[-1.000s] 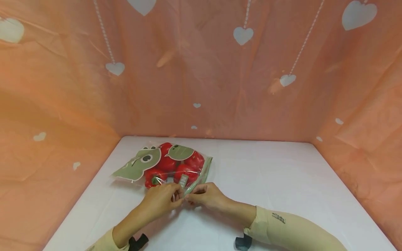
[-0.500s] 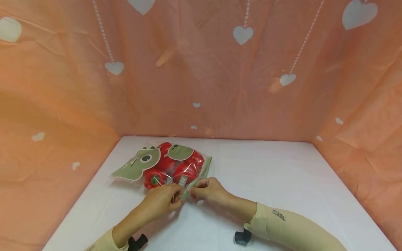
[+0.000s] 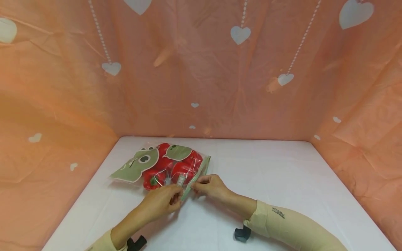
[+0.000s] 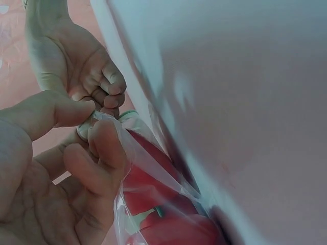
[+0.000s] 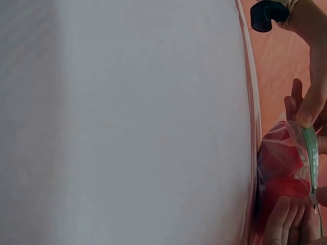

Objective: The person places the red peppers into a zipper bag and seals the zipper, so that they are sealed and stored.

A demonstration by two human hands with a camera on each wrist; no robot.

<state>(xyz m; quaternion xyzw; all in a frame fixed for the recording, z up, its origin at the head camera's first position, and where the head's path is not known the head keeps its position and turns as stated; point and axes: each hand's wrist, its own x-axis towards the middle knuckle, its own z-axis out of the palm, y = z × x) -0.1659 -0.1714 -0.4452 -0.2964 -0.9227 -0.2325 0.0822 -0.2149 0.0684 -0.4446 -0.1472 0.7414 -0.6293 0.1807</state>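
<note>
A clear zip bag [image 3: 149, 159] with green cartoon-animal prints lies toward the left of the table, with several red bell peppers [image 3: 185, 170] inside. Its green-edged mouth faces right. My left hand [image 3: 162, 202] pinches the near corner of that mouth between thumb and forefinger; the left wrist view shows the film there [image 4: 104, 117]. Farther along the same edge, my right hand [image 3: 211, 187] pinches the green zip strip [image 5: 310, 153]. A small pale slider [image 5: 313, 199] shows at its thumb in the right wrist view. The right fingertips are partly hidden.
The white table [image 3: 267, 174] ends against an orange cloth backdrop [image 3: 220, 87] with white hearts, at the back and both sides. Black wrist mounts [image 3: 242, 234] hang under both forearms.
My right hand has slid along the bag's mouth, up and away from my left hand, widening the gap between them. The left hand keeps its pinch on the corner. The bag has barely shifted.
</note>
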